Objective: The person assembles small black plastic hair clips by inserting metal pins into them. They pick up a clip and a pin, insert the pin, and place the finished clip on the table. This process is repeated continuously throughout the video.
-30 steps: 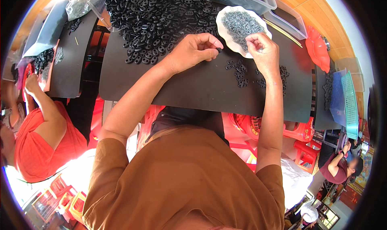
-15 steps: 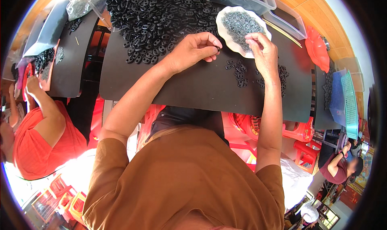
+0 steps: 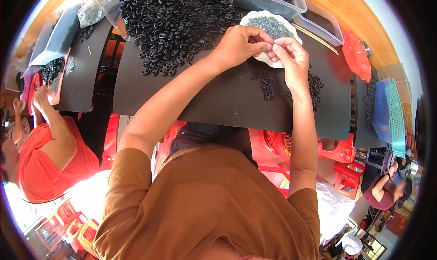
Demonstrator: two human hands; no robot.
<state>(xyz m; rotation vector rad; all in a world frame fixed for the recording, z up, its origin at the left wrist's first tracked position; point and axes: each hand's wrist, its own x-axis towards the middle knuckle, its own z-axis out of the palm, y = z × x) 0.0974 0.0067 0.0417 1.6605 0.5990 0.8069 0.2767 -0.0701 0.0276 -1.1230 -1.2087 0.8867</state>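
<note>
Two hands, the left hand (image 3: 241,46) and the right hand (image 3: 295,62), are pinching thumb to forefinger at upper centre of the frame, their fingertips meeting over the white dish (image 3: 272,63). Whatever they are holding is too small to tell. Loose black pieces (image 3: 265,84) are lying on the counter (image 3: 205,98) below; a black heap (image 3: 173,23) is spreading upper left. They are seemingly fitting small parts together, the next move probably calling for precise fingertip alignment.
</note>
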